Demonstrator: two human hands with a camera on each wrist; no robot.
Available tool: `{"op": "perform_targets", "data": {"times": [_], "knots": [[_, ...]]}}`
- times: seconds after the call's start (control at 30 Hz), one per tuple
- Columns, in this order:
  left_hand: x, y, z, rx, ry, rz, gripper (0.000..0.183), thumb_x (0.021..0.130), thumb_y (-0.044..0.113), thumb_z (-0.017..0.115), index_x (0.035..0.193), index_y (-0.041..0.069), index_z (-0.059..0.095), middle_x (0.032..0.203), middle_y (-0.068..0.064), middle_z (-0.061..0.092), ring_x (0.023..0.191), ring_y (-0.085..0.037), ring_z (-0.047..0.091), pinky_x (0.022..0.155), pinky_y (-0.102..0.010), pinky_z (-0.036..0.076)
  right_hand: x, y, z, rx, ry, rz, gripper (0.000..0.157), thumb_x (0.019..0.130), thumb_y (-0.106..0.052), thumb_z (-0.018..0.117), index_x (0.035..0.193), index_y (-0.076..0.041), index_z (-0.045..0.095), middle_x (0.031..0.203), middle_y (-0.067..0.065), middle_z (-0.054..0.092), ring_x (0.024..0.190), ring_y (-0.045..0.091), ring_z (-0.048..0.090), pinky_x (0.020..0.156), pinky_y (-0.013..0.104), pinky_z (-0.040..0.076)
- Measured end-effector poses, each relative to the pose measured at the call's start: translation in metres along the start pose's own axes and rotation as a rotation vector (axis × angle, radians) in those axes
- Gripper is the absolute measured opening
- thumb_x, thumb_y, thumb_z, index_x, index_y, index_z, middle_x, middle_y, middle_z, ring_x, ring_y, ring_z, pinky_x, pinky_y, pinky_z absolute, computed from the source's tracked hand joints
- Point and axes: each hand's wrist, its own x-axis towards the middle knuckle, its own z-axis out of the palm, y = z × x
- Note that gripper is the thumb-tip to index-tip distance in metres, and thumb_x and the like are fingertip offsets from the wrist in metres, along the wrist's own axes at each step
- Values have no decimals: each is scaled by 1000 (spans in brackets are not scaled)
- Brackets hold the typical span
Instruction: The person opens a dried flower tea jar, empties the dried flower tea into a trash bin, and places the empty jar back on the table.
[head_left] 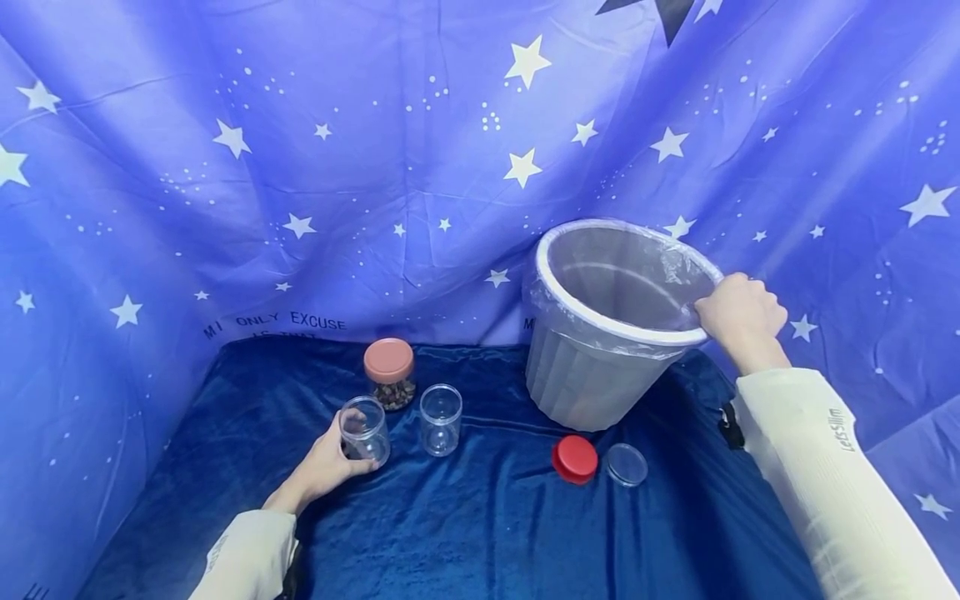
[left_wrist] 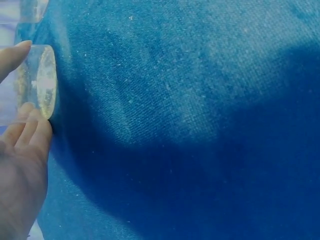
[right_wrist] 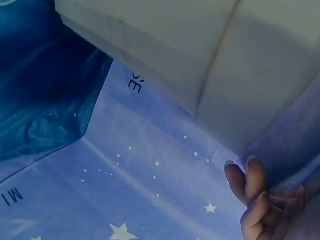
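My left hand (head_left: 327,461) grips a clear, lidless plastic jar (head_left: 369,442), thumb on the near side and fingers round the far side. In the left wrist view the jar (left_wrist: 36,75) sits between thumb and fingers, its base close to the blue cloth. My right hand (head_left: 742,315) holds the rim of a grey trash bin (head_left: 592,379) lined with a clear plastic bag (head_left: 678,265). The bin leans toward that hand. In the right wrist view the fingers (right_wrist: 256,177) curl at the bin's edge, beside its pale wall (right_wrist: 165,50).
A second lidless clear jar (head_left: 441,425) stands right of the held one. Behind them is a jar with a pink lid (head_left: 389,360) and small dark pieces inside. A red lid (head_left: 577,457) and a clear lid (head_left: 627,465) lie before the bin. A starry curtain (head_left: 405,167) hangs behind.
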Motion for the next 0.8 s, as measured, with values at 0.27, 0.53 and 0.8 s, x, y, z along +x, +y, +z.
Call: {"op": "perform_targets", "data": {"times": [0.27,0.53,0.8], "knots": [[-6,1,1,-36,7,-22,75,69,17,88,130,10,43,127,-15,60,120,-32,58,101,-47,43,-1,1,-1,32,51,-26,57,92,-35,40,109,19,52,112,47,52,102,65,52,74,63,45],[-4,3,-2,-28,-10,-25,77,70,19,88,132,10,42,132,-16,57,125,-36,54,106,-53,41,-1,10,-1,96,68,-33,54,95,-41,36,95,10,53,109,47,52,99,64,52,69,62,45],[-3,5,-5,-4,-35,1,80,68,21,89,131,7,43,133,-18,56,122,-35,56,102,-51,44,-2,15,-4,180,64,-10,66,99,-42,18,115,11,55,123,47,48,108,65,48,80,66,43]]}}
